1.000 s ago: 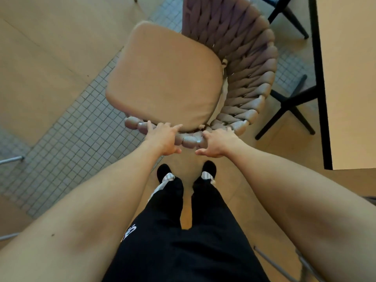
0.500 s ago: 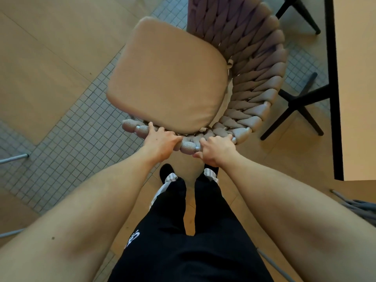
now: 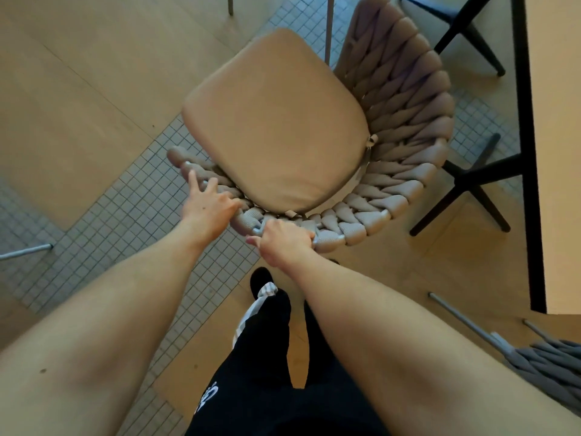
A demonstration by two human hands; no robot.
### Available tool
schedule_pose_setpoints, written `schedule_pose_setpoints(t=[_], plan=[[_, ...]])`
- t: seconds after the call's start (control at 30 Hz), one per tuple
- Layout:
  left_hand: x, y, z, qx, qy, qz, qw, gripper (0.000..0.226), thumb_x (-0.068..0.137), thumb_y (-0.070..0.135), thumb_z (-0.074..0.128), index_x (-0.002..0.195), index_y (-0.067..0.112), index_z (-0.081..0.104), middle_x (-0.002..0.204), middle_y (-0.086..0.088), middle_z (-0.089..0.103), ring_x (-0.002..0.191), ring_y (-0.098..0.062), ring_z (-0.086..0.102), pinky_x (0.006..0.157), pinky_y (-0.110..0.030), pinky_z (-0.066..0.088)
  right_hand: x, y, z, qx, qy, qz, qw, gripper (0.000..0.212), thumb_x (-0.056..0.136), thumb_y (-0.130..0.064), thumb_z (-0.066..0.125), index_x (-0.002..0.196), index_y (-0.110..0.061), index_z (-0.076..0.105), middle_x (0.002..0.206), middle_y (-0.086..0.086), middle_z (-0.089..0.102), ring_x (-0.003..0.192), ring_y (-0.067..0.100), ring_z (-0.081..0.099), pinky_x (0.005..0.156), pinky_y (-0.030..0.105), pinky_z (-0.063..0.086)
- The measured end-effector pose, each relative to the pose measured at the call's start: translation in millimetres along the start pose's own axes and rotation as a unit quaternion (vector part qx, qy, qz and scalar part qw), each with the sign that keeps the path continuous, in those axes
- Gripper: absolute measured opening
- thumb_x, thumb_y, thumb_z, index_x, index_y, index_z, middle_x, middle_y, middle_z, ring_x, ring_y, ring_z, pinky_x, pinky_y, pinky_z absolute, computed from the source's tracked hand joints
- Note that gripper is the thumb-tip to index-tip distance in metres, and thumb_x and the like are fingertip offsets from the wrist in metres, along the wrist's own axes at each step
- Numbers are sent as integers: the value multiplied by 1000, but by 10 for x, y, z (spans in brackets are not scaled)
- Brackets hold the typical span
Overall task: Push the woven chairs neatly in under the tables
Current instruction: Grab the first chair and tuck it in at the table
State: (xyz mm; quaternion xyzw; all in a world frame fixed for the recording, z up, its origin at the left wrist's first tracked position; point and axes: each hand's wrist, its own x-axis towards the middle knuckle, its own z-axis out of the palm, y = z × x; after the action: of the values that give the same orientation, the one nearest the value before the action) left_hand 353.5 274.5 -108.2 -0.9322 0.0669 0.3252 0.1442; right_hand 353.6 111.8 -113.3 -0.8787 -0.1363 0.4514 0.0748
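Wood plank floor cut by a diagonal band of small grey tiles; woven chair (image 3: 405, 127) stands mid-frame, tan cushion (image 3: 276, 127) facing upper left, curved back toward the table (image 3: 556, 152) at right, not under it. Right hand (image 3: 284, 242) grips the back rim; left hand (image 3: 207, 206) rests on the rim, fingers extended and spread

Tan cushion (image 3: 276, 127), taupe woven chair (image 3: 405, 99), black trousers (image 3: 267, 372)
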Motion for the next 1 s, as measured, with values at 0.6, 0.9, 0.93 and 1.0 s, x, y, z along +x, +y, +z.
schedule_pose_setpoints(t=[0.6, 0.9, 0.93, 1.0], plan=[[9, 1579, -349, -205, -81, 27, 975, 44, 90, 28, 61, 131, 27, 47, 127, -4, 59, 120, -33, 55, 107, -56, 32, -29, 1417, -672, -303, -92, -98, 943, 63, 89, -51, 72, 140, -26, 44, 135, 6, 59, 125, 30, 57, 102, 46, 40], [169, 1593, -281, -240, -51, 64, 967, 41, 102, 18, 42, 139, 34, 41, 126, -7, 55, 116, -38, 55, 89, -53, 40, -69, 1716, -795, -385, -51, -78, 918, 53, 95, -64, 51, 134, -28, 48, 128, 2, 62, 121, 29, 59, 107, 60, 28], [175, 1575, -272, -240, -52, 70, 967, 40, 103, 21, 42, 141, 35, 40, 127, -7, 54, 116, -37, 55, 90, -53, 40, -86, 1701, -799, -383, -46, -78, 919, 52, 96, -63, 50, 134, -28, 48, 128, 2, 62, 120, 29, 59, 108, 60, 28], [167, 1515, -270, -232, -58, 83, 967, 41, 104, 26, 42, 143, 36, 38, 129, -6, 54, 119, -37, 54, 91, -52, 41, -113, 1654, -808, -375, -47, -73, 923, 51, 97, -62, 50, 135, -27, 49, 128, 2, 62, 121, 29, 59, 108, 61, 27]])
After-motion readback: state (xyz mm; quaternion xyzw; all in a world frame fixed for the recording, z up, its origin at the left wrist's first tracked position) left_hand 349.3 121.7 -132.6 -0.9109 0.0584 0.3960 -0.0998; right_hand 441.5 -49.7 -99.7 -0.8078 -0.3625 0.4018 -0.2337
